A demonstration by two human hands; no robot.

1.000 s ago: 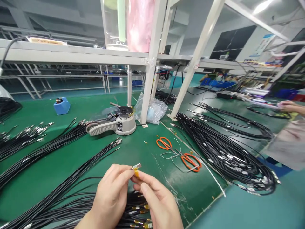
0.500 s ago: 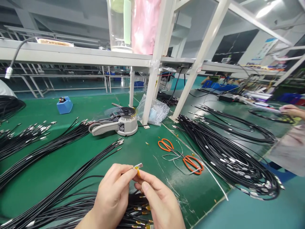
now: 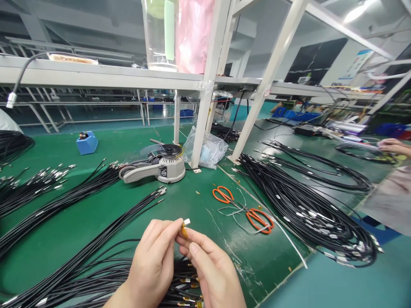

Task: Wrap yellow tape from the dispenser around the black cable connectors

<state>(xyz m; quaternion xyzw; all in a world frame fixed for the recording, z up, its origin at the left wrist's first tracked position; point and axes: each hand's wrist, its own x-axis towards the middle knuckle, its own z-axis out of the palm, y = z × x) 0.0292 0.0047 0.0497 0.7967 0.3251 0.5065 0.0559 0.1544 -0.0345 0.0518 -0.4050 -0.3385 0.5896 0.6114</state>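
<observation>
Cable connector (image 3: 187, 222) is up in front of the person, above the bench (image 3: 180, 201), toward its near edge. Left hand (image 3: 150, 259): grip pinched on it, thumb against forefinger. Right hand (image 3: 216, 265): fingertips at the amber tape (image 3: 184, 232) just under the metal end; can't tell whether that grip is fully closed. Loose black cables (image 3: 93, 276) lie below both hands, some ends amber-taped.

Containers: blue holder (image 3: 87, 144) sits toward the bench's far left, small dark and copper-coloured piece (image 3: 84, 135) in its top. Clear bag (image 3: 218, 149) is crumpled by the shelf post at the far edge, pale blue item (image 3: 204, 155) inside. Up on the shelf (image 3: 96, 79), clear container (image 3: 154, 47) with something green (image 3: 156, 9) high in it, pink bag (image 3: 195, 38) right beside.

Grey round machine (image 3: 171, 171) stands between blue holder and post. Two orange-handled scissors (image 3: 231, 201) lie toward the bench's right edge, tips facing, thin pale cord around them.
</observation>
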